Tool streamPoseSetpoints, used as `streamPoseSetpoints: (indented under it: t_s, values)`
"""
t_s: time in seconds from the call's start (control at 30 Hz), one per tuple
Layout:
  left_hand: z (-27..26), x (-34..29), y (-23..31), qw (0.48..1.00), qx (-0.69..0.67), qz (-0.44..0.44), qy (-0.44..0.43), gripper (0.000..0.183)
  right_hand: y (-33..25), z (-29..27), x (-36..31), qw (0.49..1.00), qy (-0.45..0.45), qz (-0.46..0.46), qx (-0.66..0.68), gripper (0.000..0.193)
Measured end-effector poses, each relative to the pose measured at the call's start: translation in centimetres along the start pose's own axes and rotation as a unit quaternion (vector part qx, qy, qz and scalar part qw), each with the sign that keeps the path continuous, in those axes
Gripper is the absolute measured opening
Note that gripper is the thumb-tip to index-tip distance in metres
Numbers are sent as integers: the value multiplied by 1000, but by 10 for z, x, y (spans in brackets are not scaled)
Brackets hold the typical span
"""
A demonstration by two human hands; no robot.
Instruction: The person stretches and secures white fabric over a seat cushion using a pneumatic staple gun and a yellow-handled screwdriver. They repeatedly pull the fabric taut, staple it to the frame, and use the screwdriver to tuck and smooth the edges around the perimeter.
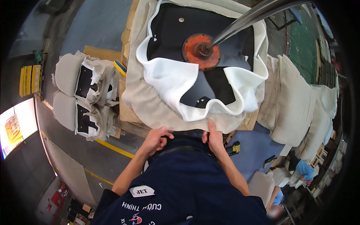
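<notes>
A beige fabric cover [150, 108] drapes over the near edge of a padded piece in front of me. My left hand [154, 141] is at the cover's near edge, thumb against it and fingers curled below. Farther right, my right hand [214, 139] pinches the same edge, its thumb on top and its fingers partly hidden underneath. White wadding [168, 73] stands up in wavy folds inside the cover, around a black panel [165, 35]. An orange round plate [190, 45] on a shiny metal arm [243, 25] sits on the panel.
At left, two beige padded pieces [67, 75] lie with black and white insides showing. Beige cushions [292, 116] are piled at right. A yellow-and-black tool [235, 147] lies near my right forearm. A person in blue [304, 169] is at lower right.
</notes>
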State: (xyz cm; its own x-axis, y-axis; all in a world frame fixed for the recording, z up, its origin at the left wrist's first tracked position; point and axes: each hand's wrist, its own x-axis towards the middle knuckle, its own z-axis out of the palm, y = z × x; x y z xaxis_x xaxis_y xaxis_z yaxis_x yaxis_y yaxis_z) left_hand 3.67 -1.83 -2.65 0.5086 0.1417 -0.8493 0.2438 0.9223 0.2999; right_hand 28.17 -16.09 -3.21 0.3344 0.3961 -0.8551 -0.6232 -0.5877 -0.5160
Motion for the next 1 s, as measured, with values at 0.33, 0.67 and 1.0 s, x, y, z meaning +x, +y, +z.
streamPoseSetpoints:
  t_s: [0.33,0.67,1.0]
  values:
    - [51,43,3,950,243,154,120,71,-9,12,-12,998,-28,-58,-9,57]
    - [45,28,-14,912,259,279,153,67,3,9,-4,996,-32,-64,45,61]
    - [50,43,13,997,-65,35,-4,45,3,5,-6,998,-42,-26,47,43]
